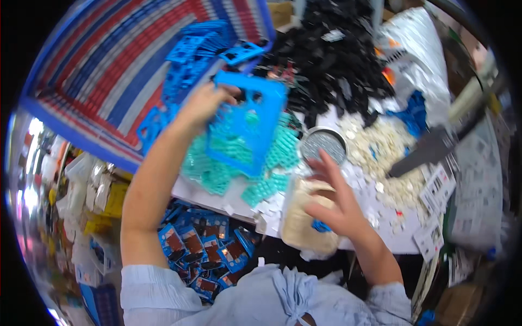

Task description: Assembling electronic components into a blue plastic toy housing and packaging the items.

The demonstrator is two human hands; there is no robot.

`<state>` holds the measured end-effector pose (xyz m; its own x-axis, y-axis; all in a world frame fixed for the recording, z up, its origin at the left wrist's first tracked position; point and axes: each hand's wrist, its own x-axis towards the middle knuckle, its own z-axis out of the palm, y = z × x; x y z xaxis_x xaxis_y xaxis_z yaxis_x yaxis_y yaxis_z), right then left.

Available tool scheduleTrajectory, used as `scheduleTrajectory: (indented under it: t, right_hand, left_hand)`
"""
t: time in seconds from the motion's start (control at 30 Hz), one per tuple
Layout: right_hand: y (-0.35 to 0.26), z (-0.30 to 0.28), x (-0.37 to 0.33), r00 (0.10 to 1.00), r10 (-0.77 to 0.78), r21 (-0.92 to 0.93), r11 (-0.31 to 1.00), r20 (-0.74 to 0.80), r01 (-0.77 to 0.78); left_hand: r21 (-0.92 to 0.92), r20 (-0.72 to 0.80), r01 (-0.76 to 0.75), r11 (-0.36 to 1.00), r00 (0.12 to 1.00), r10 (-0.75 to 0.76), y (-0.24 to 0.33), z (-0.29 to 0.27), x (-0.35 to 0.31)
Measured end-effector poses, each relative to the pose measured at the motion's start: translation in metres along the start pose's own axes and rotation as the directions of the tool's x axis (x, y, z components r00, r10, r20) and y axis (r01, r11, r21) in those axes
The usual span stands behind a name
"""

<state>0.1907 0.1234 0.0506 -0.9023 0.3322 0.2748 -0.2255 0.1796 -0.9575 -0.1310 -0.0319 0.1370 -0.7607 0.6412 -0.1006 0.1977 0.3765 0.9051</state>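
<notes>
A person's left hand [209, 103] pinches a flat blue panel [254, 138] by its upper left edge at the center of the frame, its long axis running top to bottom, the lower end leaning left. The smooth, plastic-looking panel is rectangular and pierced by rounded openings. The right hand [338, 204], fingers spread, is over a translucent tub [293, 236] right of center; whether it touches the tub cannot be told. Just above sits a round tin [343, 151] of small gray pieces. Ridged turquoise parts [198, 169] heap beneath the panel on the white surface [399, 244], with cream chips [361, 144] at right and glossy black parts [326, 65] at top. At upper left, a striped basket [114, 70] of woven texture holds more blue frames [198, 51]; blue-and-brown pieces [193, 244] pile at lower left.
</notes>
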Motion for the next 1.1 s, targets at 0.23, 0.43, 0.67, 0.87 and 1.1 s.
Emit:
scheduleTrajectory:
  t: [0.23,0.43,0.67,0.87,1.1]
  right_hand:
    - [0.010,-0.038,-0.033,0.941,0.337,0.552,0.785,0.000,-0.281]
    - [0.022,-0.074,-0.102,0.926,0.375,0.241,0.904,-0.051,-0.353]
    - [0.030,-0.280,-0.131,0.662,-0.041,-0.617,0.409,-0.748,-0.672]
    - [0.060,-0.367,-0.139,0.421,-0.042,-0.422,0.009,-0.906,-0.907]
    - [0.069,-0.380,-0.141,0.390,-0.034,-0.235,0.845,-0.920,-0.480]
  left_hand:
    - [-0.720,0.377,0.192,0.667,0.915,0.142,-0.034,0.149,-0.123]
    - [-0.671,0.393,0.332,0.663,0.917,-0.061,-0.061,0.206,-0.176]
    - [-0.697,0.142,0.144,0.702,0.988,-0.062,-0.082,0.190,-0.167]
    - [-0.756,0.223,0.215,0.618,0.973,-0.066,-0.076,0.216,-0.174]
    - [-0.717,0.266,0.286,0.636,0.955,-0.130,-0.068,0.225,-0.172]
